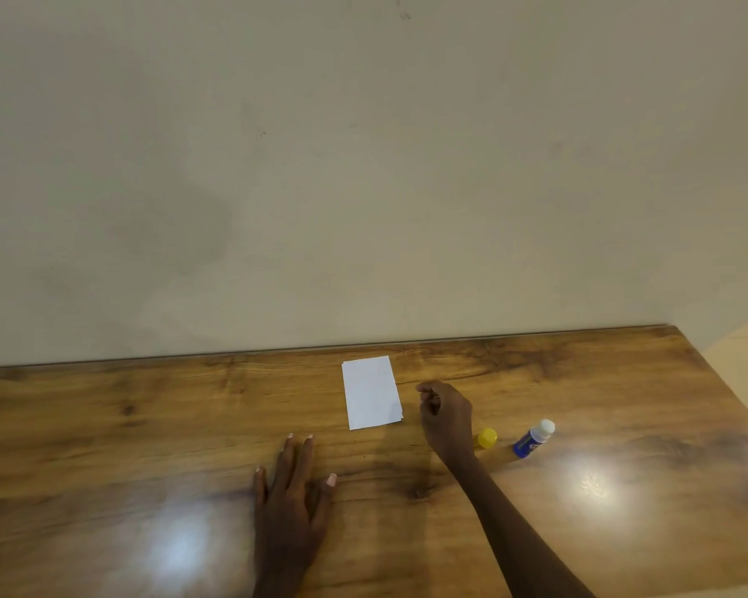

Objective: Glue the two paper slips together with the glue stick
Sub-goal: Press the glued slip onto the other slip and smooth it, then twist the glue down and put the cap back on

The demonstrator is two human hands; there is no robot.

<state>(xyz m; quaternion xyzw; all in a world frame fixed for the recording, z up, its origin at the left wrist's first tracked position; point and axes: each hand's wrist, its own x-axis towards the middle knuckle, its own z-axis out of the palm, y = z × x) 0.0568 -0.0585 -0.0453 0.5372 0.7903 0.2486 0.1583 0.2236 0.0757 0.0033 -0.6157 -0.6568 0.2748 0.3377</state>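
Flimsy paper slips (pixel 372 392): lift by a corner.
Left hand (pixel 292 498) flat on the desk (pixel 147 425); right hand (pixel 445 418) loosely curled beside them, apparently empty.

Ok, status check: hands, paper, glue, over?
Left hand flat on table, empty. Right hand loosely curled beside paper slips, holding nothing. Slips stacked, neither hand on them. Glue stick uncapped, yellow cap beside it; nothing blocking.

I see white paper slips (pixel 372 392) on a brown wood-grain desk (pixel 147 425), a blue, white-tipped glue stick (pixel 533 438), its yellow cap (pixel 487 438), a beige wall (pixel 363 166).
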